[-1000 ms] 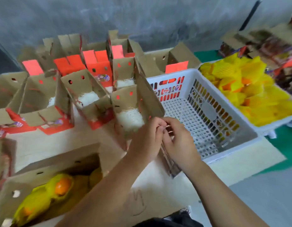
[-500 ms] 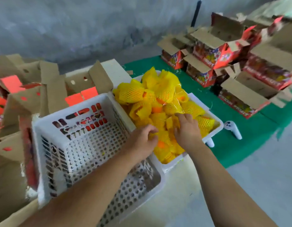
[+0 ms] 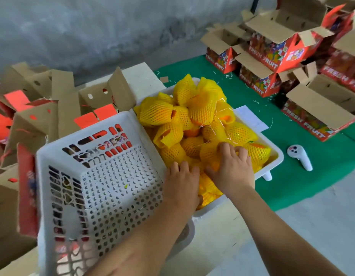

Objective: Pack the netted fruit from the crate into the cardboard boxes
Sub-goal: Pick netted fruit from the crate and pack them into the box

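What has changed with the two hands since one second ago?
Both hands left the cardboard boxes and moved right to the netted fruit. The left hand and right hand now press into the pile; a firm grip is not visible. The empty white crate stayed in place.

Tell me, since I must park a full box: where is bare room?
Bare green cloth between the fruit crate, the white controller and the printed boxes. Left side is crowded with open cartons.
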Motion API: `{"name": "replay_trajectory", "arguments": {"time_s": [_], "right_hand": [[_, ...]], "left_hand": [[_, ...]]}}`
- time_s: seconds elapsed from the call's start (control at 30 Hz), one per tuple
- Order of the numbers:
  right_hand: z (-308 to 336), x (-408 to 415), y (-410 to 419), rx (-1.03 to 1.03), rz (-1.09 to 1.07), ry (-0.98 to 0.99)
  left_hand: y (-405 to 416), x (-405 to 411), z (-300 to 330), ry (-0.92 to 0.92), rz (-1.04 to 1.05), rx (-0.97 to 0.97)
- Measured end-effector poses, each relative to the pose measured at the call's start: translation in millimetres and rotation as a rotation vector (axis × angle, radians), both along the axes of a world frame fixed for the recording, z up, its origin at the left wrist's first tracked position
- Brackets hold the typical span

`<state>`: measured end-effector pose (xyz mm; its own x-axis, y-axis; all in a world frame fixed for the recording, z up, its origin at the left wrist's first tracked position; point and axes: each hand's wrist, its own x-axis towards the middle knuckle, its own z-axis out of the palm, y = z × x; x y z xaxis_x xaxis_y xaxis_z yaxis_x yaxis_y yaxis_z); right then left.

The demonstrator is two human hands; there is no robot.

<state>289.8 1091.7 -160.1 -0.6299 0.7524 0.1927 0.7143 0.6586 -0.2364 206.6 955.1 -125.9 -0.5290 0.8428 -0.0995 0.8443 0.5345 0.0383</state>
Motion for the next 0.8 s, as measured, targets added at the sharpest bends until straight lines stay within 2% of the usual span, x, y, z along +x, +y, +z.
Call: {"name": "replay_trajectory", "arguments": {"time_s": [0.17, 0.27, 0.33, 0.4, 0.5, 0.53, 0.57, 0.6, 0.7, 0.8], "right_hand": [[1, 0, -3, 0.023, -0.044, -0.011], [2, 0, -2, 0.032, -0.036, -0.056], [2, 1, -3, 0.057, -0.029, -0.021], [2, 3, -5, 0.052, -0.012, 0.052], [6, 6, -9, -0.068, -0.041, 0.224], [9, 6, -10, -0.129, -0.053, 0.290], [12, 7, -12, -0.196, -0.045, 0.374], [16, 7, -16, -0.270, -0.016, 0.475], [30, 5, -35, -0.523, 0.078, 0.745], [46, -3, -59, -0.913, 0.072, 0.949]], "left_hand": [[-3, 13, 8, 0.033, -0.063, 0.060], [-9, 11, 15, -0.078, -0.061, 0.169], [-17, 4, 23, -0.302, 0.038, 0.367], [-26, 0, 35, -0.647, 0.265, 0.610], [-38, -1, 49, -1.480, 0.743, 0.960], [-44, -2, 52, -1.712, 0.847, 1.027], [-50, -3, 53, -1.845, 0.907, 1.065], [-55, -3, 53, -1.883, 0.940, 1.084], [-71, -5, 48, -1.848, 0.964, 1.115], [-89, -7, 48, -1.871, 0.994, 1.148]]}}
